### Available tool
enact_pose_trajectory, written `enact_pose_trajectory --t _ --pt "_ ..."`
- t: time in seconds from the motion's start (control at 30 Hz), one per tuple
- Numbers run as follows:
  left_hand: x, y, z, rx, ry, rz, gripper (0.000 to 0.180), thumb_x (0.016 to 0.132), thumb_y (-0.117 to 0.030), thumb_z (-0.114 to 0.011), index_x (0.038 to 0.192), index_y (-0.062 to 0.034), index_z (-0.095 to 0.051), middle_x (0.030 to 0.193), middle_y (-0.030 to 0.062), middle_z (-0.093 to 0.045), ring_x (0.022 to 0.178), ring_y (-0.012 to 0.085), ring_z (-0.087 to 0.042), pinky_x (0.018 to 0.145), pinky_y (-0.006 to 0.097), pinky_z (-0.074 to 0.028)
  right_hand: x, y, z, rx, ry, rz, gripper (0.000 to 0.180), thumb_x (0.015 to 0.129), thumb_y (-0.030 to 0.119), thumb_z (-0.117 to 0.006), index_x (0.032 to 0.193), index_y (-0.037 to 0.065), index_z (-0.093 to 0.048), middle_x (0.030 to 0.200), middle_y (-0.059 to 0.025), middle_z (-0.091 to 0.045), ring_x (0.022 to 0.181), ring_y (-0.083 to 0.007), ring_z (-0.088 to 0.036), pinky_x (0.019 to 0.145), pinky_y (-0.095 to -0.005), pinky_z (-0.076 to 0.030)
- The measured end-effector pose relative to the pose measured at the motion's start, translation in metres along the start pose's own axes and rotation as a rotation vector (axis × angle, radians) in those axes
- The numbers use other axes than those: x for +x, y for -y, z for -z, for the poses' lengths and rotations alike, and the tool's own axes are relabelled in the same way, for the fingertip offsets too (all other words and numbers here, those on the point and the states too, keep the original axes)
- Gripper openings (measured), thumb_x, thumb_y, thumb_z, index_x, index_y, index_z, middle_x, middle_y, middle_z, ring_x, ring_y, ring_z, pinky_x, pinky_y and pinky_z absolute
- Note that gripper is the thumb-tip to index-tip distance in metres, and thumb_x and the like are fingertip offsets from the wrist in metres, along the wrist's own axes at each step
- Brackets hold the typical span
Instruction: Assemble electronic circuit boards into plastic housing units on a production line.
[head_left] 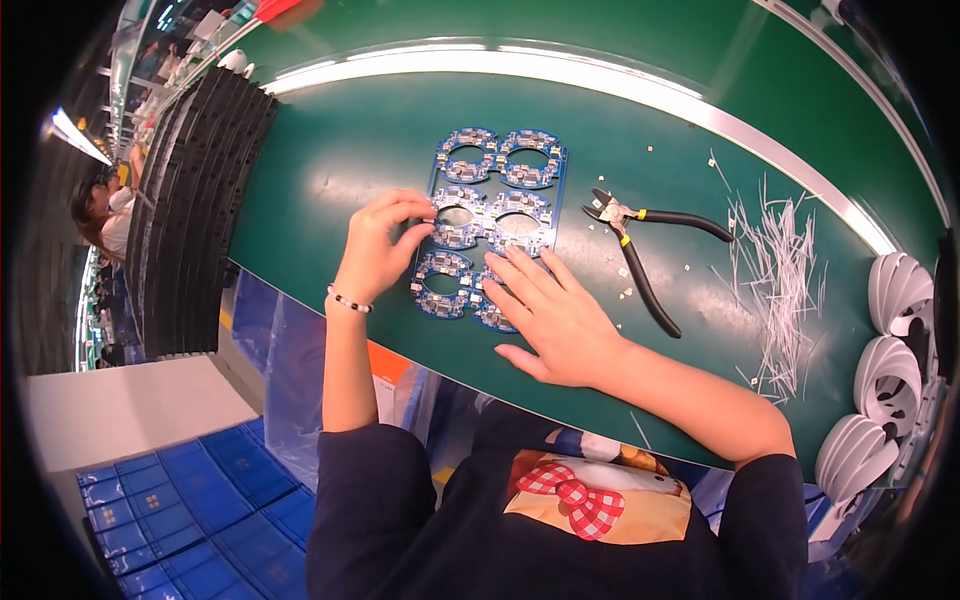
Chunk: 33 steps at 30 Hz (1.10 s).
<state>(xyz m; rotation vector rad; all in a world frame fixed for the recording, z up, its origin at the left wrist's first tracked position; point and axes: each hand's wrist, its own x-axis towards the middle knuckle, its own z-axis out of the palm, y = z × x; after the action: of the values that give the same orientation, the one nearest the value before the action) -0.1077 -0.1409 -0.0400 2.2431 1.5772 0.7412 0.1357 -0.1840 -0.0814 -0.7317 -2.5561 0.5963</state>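
Six-ring blue circuit-board panel (487, 218), flat on the green counter (340, 130) before me. My left grip (375, 240) curls at its left edge, thumb and fingertips close together; whether they pinch it I cannot tell. My right grip (567, 325), fingers spread, lies over its lower right ring. Right of the panel: black-handled cutters (617, 214), handles apart; farther right, thin white strips (782, 285), heaped.

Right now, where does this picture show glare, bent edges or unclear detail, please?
Head view: a bright white band curves behind the green tabletop, which carries a soft sheen; head view, rim: corners black, straight edges bowed; head view, centre: circuit boards fairly crisp; far left: a distant person, soft.
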Motion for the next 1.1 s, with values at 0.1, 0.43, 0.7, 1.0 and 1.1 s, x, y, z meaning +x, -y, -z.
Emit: enact_pose_trajectory --t 0.1,0.43,0.7,1.0,1.1 --pt "-0.001 0.006 -0.003 0.019 -0.029 0.004 0.012 0.071 0.002 -0.068 0.082 0.0013 -0.064 0.085 0.0097 -0.064 0.077 0.0248 -0.063 0.071 0.031 -0.050 0.000 0.000 0.000 0.009 -0.020 -0.001 0.061 0.077 0.033 -0.064 0.123 -0.003 -0.045 0.136 -0.0197 -0.036 0.131 -0.0329 -0.030 0.107 -0.0472 -0.023" --pt "-0.003 0.010 -0.006 -0.024 -0.117 0.002 0.007 0.080 0.002 -0.059 0.086 0.0010 -0.062 0.084 0.0131 -0.066 0.072 0.0286 -0.063 0.067 0.032 -0.049 0.001 -0.002 -0.002 -0.004 -0.013 -0.010 0.062 0.079 0.035 -0.061 0.126 0.000 -0.043 0.139 -0.0191 -0.033 0.131 -0.0346 -0.028 0.107 -0.0492 -0.022" --pt "0.018 -0.025 -0.023 0.031 -0.171 -0.205 0.016 0.079 -0.001 -0.060 0.093 -0.0047 -0.066 0.082 0.0094 -0.067 0.076 0.0258 -0.064 0.069 0.034 -0.047 0.001 -0.001 -0.002 -0.008 -0.002 -0.006 0.062 0.079 0.036 -0.061 0.127 0.000 -0.043 0.139 -0.0192 -0.033 0.131 -0.0346 -0.029 0.107 -0.0496 -0.022" --pt "0.012 0.006 -0.006 0.024 -0.052 0.030 0.011 0.076 0.002 -0.064 0.086 -0.0003 -0.066 0.088 0.0078 -0.065 0.072 0.0154 -0.061 0.064 0.025 -0.049 0.001 -0.002 -0.003 0.001 -0.026 0.007 0.062 0.079 0.035 -0.062 0.126 0.000 -0.043 0.138 -0.0195 -0.034 0.131 -0.0344 -0.029 0.107 -0.0498 -0.022" --pt "0.013 0.009 -0.007 -0.008 -0.001 0.082 0.010 0.075 0.001 -0.065 0.085 -0.0006 -0.066 0.087 0.0074 -0.065 0.070 0.0155 -0.061 0.063 0.026 -0.049 0.001 -0.001 -0.002 0.012 -0.014 -0.004 0.062 0.078 0.035 -0.062 0.125 -0.001 -0.043 0.138 -0.0197 -0.034 0.131 -0.0345 -0.029 0.107 -0.0497 -0.022"
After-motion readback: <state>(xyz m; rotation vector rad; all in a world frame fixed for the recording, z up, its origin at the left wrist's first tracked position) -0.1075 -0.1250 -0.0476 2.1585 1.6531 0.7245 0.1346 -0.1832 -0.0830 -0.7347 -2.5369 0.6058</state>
